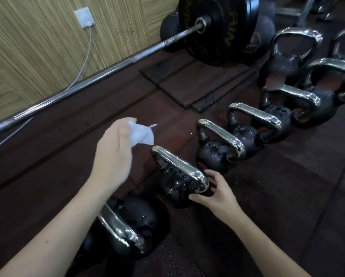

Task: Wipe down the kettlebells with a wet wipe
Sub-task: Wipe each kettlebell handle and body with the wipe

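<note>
Several black kettlebells with chrome handles stand in a diagonal row on the dark rubber floor. My left hand [112, 154] holds a crumpled white wet wipe [142, 133] in the air, above and left of the second kettlebell [177, 180]. My right hand [213, 191] grips that kettlebell's body at its right side, just under the chrome handle [179, 164]. The nearest kettlebell [131, 222] sits under my left forearm. Water drops show on the third kettlebell [215, 152] and the ones beyond it.
A barbell [99, 74] with a large black plate [217, 29] lies along the wall at the left and back. A grey cable [85, 58] runs down from a wall socket [84, 18]. Larger kettlebells [293, 58] stand at the back right.
</note>
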`<state>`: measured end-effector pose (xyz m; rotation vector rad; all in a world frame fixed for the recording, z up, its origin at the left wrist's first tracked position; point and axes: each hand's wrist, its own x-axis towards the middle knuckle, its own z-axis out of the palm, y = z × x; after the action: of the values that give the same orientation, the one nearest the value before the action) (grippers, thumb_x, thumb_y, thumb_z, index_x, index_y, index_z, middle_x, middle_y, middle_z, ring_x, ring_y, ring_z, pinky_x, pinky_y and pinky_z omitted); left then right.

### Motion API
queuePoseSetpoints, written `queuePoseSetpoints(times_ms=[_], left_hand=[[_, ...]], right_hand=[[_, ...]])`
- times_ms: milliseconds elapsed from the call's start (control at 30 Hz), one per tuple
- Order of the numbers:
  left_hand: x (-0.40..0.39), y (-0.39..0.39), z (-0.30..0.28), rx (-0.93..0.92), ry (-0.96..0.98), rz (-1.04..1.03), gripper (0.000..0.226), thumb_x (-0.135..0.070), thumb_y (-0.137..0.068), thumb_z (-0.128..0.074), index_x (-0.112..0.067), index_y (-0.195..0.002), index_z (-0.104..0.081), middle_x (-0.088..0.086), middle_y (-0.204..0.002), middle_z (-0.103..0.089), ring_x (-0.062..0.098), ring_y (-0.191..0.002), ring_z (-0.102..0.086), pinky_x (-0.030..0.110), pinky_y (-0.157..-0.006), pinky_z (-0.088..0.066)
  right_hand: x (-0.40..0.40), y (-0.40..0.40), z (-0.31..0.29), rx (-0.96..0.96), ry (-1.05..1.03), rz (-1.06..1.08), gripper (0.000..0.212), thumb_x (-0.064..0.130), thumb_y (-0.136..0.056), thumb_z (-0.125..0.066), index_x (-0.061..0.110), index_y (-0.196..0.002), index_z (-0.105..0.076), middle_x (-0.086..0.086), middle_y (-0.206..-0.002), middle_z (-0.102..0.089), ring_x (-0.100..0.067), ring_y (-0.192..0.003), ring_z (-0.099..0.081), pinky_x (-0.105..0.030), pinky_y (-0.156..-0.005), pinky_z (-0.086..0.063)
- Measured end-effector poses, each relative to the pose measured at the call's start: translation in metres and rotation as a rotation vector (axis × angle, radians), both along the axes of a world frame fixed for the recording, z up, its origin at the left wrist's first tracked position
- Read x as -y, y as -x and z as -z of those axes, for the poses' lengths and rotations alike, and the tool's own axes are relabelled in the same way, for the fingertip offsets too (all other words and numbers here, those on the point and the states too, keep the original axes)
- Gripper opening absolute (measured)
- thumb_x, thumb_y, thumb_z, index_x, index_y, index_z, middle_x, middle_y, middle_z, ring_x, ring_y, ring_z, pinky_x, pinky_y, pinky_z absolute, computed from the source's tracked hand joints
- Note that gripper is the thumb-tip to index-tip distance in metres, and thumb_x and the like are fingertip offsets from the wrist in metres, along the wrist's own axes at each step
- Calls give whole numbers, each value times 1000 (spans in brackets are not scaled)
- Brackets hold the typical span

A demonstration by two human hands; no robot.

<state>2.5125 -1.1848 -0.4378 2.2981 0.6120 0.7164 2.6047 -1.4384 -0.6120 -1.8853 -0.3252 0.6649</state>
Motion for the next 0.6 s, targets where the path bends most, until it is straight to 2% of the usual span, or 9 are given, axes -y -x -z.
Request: queuePoseSetpoints(times_ms=[33, 67, 100, 200, 267, 367, 433, 533, 600], left_hand=[[4, -9, 7, -31, -88, 80, 49, -36, -114, -25, -21, -134, -67, -7, -136, -66, 13, -129, -57, 35, -115, -40], [11, -17, 14, -104, -173, 192, 53, -37, -113, -21, -22, -139, -65, -7, -141, -64, 15, -134, -54, 34, -116, -37], [19, -23, 22, -212, -264, 311, 56, -37, -113, -18, -23, -142, -63, -6, -144, -63, 18, -138, -52, 36, -118, -34], [42, -26, 46, -450, -563, 490, 58, -38, -110, -21, -14, -137, -66, 1, -141, -65, 27, -141, -51, 40, -122, -26], [49, -25, 47, -497, -528, 504, 63, -48, -109, -19, -16, -133, -67, -4, -131, -67, 22, -136, -52, 39, -121, -27], [58, -35, 47, -494, -649, 555, 56, -46, -110, -15, -21, -102, -65, -6, -97, -62, 21, -99, -55, 40, -101, -42], [73, -42, 47, -483, -688, 588, 48, -42, -110, -22, -21, -92, -61, -3, -86, -56, 23, -85, -51, 43, -88, -45], [89, -40, 51, -461, -753, 726, 39, -42, -110, -33, -19, -95, -62, -2, -86, -53, 22, -80, -49, 40, -82, -43], [74, -41, 48, -449, -688, 802, 40, -45, -109, -31, -20, -100, -62, -4, -90, -53, 20, -83, -49, 36, -85, -40]], right_hand=[[-3, -7, 2, -30, 31, -35, 127, 67, -37, -98, 41, -150, -46, 16, -149, -54, -5, -139, -50, -37, -118, -44], [-7, -11, 4, -46, 60, -71, 140, 67, -30, -99, 43, -155, -41, 16, -152, -53, -6, -141, -50, -38, -121, -42], [-10, -14, 5, -49, 73, -98, 143, 62, -29, -100, 44, -157, -39, 17, -153, -54, -6, -141, -51, -39, -122, -41], [-15, -12, 13, -46, 101, -121, 131, 37, -42, -104, 47, -156, -40, 18, -140, -65, -3, -132, -59, -33, -119, -44], [-15, -10, 15, -49, 88, -127, 125, 27, -52, -104, 45, -158, -39, 18, -137, -65, -2, -129, -60, -26, -117, -44], [-14, -10, 18, -48, 43, -110, 123, 30, -52, -103, 45, -157, -40, 17, -139, -65, -1, -131, -59, -26, -116, -45], [-14, -9, 18, -13, 44, -125, 116, 35, -53, -102, 42, -154, -46, 21, -136, -67, 2, -129, -59, -25, -113, -46], [-13, -7, 22, -6, 66, -130, 87, 37, -61, -99, 32, -139, -62, 26, -122, -71, 5, -118, -64, -28, -100, -54], [-14, -8, 23, -22, 45, -119, 98, 41, -57, -99, 35, -146, -56, 24, -130, -69, 5, -123, -62, -30, -106, -53]])
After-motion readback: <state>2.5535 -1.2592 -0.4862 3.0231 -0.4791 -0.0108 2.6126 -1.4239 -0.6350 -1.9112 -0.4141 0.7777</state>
